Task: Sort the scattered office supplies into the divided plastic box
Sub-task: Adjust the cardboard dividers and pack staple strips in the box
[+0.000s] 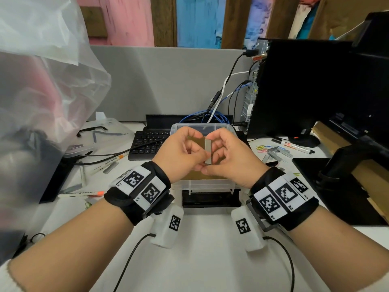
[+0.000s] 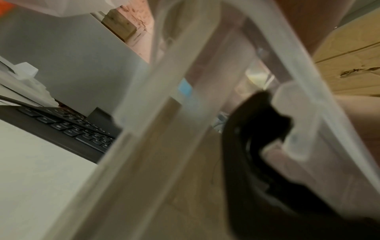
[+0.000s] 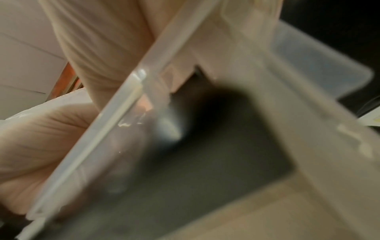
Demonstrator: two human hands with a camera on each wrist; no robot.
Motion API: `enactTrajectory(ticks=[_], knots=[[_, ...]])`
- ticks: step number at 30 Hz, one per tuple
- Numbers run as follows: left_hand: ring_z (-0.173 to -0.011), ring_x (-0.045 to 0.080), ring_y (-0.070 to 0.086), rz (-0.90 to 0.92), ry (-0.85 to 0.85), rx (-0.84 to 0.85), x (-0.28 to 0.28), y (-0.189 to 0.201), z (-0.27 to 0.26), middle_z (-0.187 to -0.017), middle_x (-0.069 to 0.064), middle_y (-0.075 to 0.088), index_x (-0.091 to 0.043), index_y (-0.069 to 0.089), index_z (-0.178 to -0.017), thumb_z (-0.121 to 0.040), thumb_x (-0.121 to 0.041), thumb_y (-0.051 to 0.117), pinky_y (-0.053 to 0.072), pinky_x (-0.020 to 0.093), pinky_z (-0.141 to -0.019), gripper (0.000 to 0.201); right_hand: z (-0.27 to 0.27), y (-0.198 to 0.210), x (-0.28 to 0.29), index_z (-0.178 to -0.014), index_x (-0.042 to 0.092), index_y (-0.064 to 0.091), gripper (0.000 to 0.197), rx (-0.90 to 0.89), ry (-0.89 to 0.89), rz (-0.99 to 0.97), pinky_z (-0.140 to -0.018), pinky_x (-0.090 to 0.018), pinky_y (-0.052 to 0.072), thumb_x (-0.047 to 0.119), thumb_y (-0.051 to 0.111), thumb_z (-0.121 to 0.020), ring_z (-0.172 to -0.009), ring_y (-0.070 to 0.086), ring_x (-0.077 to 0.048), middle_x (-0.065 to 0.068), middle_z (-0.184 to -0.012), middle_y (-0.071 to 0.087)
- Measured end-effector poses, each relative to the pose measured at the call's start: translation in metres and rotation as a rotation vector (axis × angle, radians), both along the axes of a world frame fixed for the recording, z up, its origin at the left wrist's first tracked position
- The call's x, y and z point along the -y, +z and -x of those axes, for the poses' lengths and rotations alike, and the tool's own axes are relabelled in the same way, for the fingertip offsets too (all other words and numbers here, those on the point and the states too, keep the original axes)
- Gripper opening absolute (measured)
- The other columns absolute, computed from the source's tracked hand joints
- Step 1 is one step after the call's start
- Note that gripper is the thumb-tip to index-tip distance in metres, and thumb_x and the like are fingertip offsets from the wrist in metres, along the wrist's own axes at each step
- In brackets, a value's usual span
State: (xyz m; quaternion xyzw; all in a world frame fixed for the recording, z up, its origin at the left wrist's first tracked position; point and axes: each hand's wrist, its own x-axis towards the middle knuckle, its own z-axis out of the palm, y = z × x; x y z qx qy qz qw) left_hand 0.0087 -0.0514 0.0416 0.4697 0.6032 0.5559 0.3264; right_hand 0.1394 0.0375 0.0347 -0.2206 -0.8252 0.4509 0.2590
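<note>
A grey strip of staples (image 1: 208, 151), long and narrow, stands upright between both hands above the clear plastic box (image 1: 228, 128). The left hand (image 1: 181, 153) and right hand (image 1: 231, 158) pinch it with curled fingers, thumbs meeting at its lower end. The hands cover most of the box; only a brown floor shows inside, its dividers and contents hidden. Both wrist views are blurred, filled by box walls. Loose staples (image 1: 277, 153) and paper clips (image 1: 262, 148) lie on the desk (image 1: 210, 260) to the right.

Both forearms reached forward, the left grip (image 1: 182, 152) and right grip (image 1: 228, 155) meeting, fingers curled, pinching together.
</note>
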Motion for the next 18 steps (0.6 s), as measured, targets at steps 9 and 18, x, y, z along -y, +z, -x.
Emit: enactTrajectory(ticks=[9,18], knots=[[-0.059,0.022,0.063,0.007,-0.006,0.020,-0.002,0.000,0.001,-0.062,0.004,0.062,-0.004,0.049,-0.116,-0.086,0.001,0.064,0.059,0.048,-0.071,0.034,0.000,-0.002,0.001,-0.107,0.021,0.057,0.051,-0.029,0.012,-0.038,-0.072,-0.033,0.055,0.008,0.083,-0.065,-0.072,0.057,-0.018,0.007,-0.086,0.058],[-0.060,0.023,0.064,-0.040,0.013,-0.130,0.005,0.006,0.005,-0.063,0.004,0.062,-0.011,0.039,-0.125,-0.083,0.002,0.064,0.059,0.041,-0.067,0.051,-0.011,0.024,0.012,-0.119,0.027,0.060,0.034,0.147,0.035,-0.421,-0.076,-0.016,0.045,0.019,0.062,-0.086,-0.083,0.057,-0.006,0.010,-0.093,0.062]])
